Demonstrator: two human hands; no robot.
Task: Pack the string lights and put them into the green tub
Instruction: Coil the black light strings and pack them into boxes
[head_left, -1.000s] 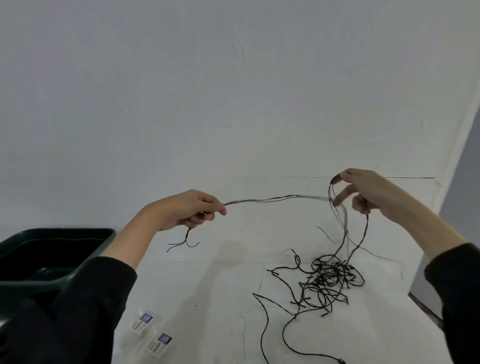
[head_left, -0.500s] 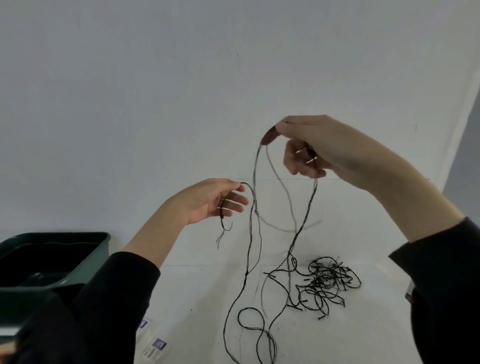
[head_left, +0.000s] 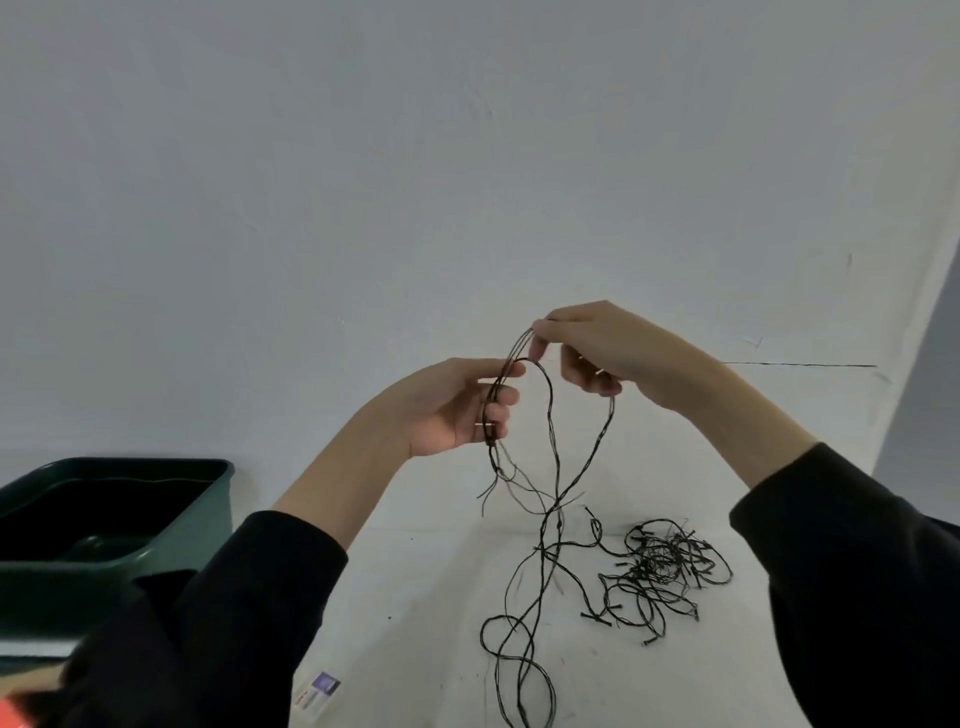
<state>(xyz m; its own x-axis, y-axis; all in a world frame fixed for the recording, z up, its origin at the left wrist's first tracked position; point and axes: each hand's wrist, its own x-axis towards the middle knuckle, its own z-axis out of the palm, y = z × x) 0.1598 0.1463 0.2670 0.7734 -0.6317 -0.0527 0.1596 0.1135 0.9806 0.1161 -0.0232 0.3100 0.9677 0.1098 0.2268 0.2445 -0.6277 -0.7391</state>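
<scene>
Winding step, early on. Left hand (head_left: 457, 410) raised above the middle of the white surface (head_left: 426, 597), palm up, fingers curled around a few turns of the string lights (head_left: 553, 467). Right hand (head_left: 597, 345) just beside and slightly above, thumb and forefinger pinched shut on the top of a fresh loop at the left fingertips. Two strands hanging from the hands down to the surface, coiling near its front edge. Most of the wire unpacked — a loose black tangle (head_left: 667, 566) lying toward the right side. Green tub (head_left: 208, 499) at the left edge, nothing of the lights in it. Next, probably: lay this loop over the left fingers, then reach down the strand for another length — slowly, since a snag seems likely.
</scene>
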